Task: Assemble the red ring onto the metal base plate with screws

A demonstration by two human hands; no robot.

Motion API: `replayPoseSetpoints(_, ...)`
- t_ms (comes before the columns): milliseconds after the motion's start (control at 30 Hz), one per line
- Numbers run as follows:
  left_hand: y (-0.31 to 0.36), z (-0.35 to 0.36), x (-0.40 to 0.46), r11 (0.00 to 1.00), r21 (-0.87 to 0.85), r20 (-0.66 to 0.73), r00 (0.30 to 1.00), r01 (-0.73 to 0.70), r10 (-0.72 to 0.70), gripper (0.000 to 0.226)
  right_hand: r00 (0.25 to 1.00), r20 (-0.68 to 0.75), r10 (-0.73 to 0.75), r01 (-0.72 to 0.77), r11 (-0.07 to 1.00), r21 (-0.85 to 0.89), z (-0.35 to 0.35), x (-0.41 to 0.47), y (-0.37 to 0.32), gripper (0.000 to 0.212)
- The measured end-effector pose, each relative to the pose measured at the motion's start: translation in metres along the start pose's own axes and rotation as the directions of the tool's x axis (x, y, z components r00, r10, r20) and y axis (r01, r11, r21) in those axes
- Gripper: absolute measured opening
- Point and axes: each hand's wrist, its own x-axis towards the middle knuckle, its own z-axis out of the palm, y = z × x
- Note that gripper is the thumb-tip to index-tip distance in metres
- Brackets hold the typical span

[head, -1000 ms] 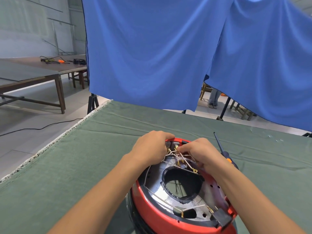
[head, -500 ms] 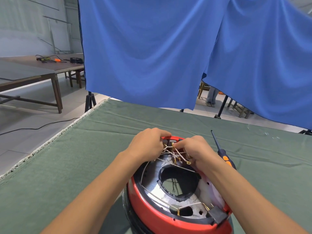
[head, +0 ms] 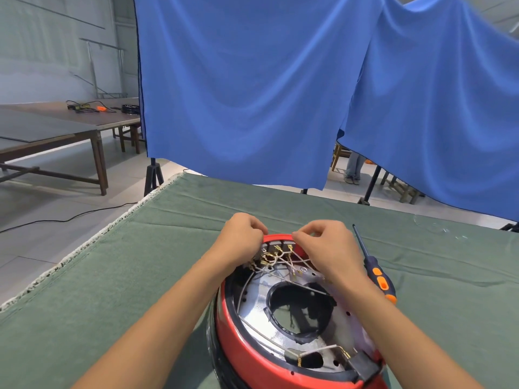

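Working from the head view, the only one: both hands sat at the far rim of the red ring [head: 247, 357], which lay over the metal base plate [head: 254, 313] just below the wrists. Left hand [head: 243, 240] was curled, fingertips buried in the white wires [head: 276, 258] and brass terminals; looked like a pinch on a lead, though exactly which one couldn't be told. Right hand [head: 327, 245] was curled too, thumb and forefinger pinched at the ring's far edge, on the rim or a wire, unclear. Screwdriver [head: 377, 275] lay untouched on the green cloth [head: 140, 276], just right of the right wrist. Judgement: step = seating ring and tucking wires before any screws. Do it well by keeping leads inside the rim, not trapped under it, and lining up the holes w/ the plate first.
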Motion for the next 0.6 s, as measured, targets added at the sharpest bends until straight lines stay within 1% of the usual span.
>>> replayPoseSetpoints(67, 0.001, -0.001, -0.001, 1.0, -0.012, -0.023, 1.0, 0.008, -0.009, 0.029, 0.994, 0.041, -0.098, 0.101, 0.992, -0.075, -0.005, 0.0, -0.01, 0.01)
replayPoseSetpoints(100, 0.002, -0.002, -0.001, 1.0, -0.017, -0.024, 1.0, 0.012, -0.012, 0.029, 0.989, 0.079, -0.122, 0.131, 0.983, -0.131, -0.005, 0.0, -0.013, 0.008)
replayPoseSetpoints(167, 0.003, -0.001, -0.003, 0.999, -0.026, -0.012, 1.0, 0.026, -0.026, 0.025, 0.982, 0.137, -0.131, 0.158, 0.964, -0.212, -0.002, 0.0, -0.018, 0.009)
replayPoseSetpoints(233, 0.004, 0.0, -0.004, 0.999, 0.008, 0.007, 1.0, 0.03, -0.031, 0.022, 0.979, 0.149, -0.139, 0.174, 0.95, -0.258, 0.004, -0.002, -0.018, 0.014)
replayPoseSetpoints(367, 0.003, 0.001, -0.004, 0.994, 0.111, 0.022, 1.0, 0.001, -0.004, 0.021, 0.981, 0.127, -0.144, 0.176, 0.94, -0.293, 0.011, -0.005, -0.016, 0.016)
replayPoseSetpoints(500, 0.001, 0.003, -0.002, 0.986, 0.162, 0.067, 0.998, -0.032, 0.021, 0.02, 0.979, 0.15, -0.141, 0.183, 0.928, -0.325, 0.012, -0.006, -0.015, 0.015)
replayPoseSetpoints(600, 0.0, 0.003, -0.002, 0.984, 0.169, 0.06, 0.997, -0.057, 0.047, 0.018, 0.976, 0.153, -0.153, 0.197, 0.922, -0.333, 0.01, -0.007, -0.014, 0.015)
